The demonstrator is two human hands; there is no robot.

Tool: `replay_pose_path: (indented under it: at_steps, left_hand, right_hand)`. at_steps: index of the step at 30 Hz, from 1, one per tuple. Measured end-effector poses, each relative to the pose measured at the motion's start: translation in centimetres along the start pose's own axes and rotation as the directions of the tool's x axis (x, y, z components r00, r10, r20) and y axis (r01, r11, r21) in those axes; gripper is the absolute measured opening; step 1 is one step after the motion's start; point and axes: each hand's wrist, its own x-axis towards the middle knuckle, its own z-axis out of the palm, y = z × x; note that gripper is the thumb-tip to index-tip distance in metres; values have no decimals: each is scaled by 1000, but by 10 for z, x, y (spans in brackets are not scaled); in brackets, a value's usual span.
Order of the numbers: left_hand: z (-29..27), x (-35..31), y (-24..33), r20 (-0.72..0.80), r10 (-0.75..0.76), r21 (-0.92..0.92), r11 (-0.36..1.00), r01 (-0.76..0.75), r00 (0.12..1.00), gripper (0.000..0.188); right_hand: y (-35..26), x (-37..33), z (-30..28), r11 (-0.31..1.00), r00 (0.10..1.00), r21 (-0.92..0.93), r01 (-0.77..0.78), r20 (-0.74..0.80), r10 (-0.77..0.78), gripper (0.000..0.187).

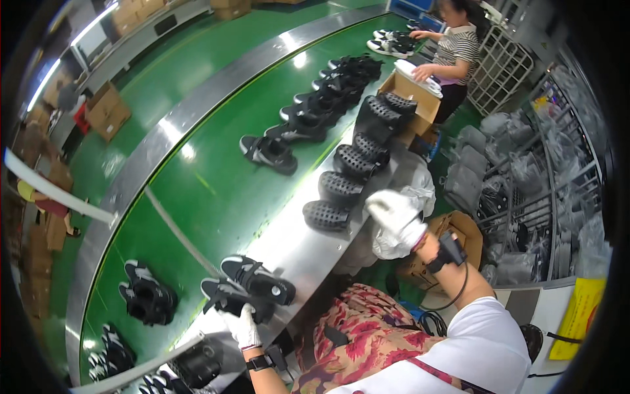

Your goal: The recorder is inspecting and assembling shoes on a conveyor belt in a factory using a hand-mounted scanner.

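Note:
My left hand [243,328], in a white glove, is at the near side of a black sneaker [230,299] on the metal edge of the conveyor, its fingers closed on the shoe. A second black sneaker [258,279] with a white spot at its heel stands right beside it. My right hand [396,215], also gloved in white, hovers over clear plastic wrapping [388,244], just right of the nearest perforated black shoe-shaped piece [327,215]. Motion blurs its fingers, so I cannot tell whether they grip anything. Several more such perforated pieces [362,161] line the metal edge.
A green conveyor belt [203,197] carries black shoes [269,153] in a row. A co-worker [456,52] stands at the far right by an open carton [420,92]. Racks of plastic-wrapped goods [518,184] fill the right side; a cardboard box [469,240] is beside me.

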Motion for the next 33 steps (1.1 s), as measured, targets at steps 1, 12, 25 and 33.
replay_pose_path:
  at_steps: [1,12,25,33]
  left_hand:
    - [1,18,-20,-7,-70,63,995,71,998,85]
    - [-1,-45,29,-131,-40,488,867,100,991,70]
    - [5,-107,70,-438,163,381,924,19,884,58]
    - [31,-94,121,-477,459,-132,805,-578,750,49]
  right_hand:
    - [21,11,-18,998,996,-49,-48,-71,45,14]
    - [288,170,-145,851,996,-516,-94,-60,73,38]
    - [324,232,-151,792,927,-605,82,338,162,34]
    - [191,161,-179,990,991,38,135,-20,-134,39]
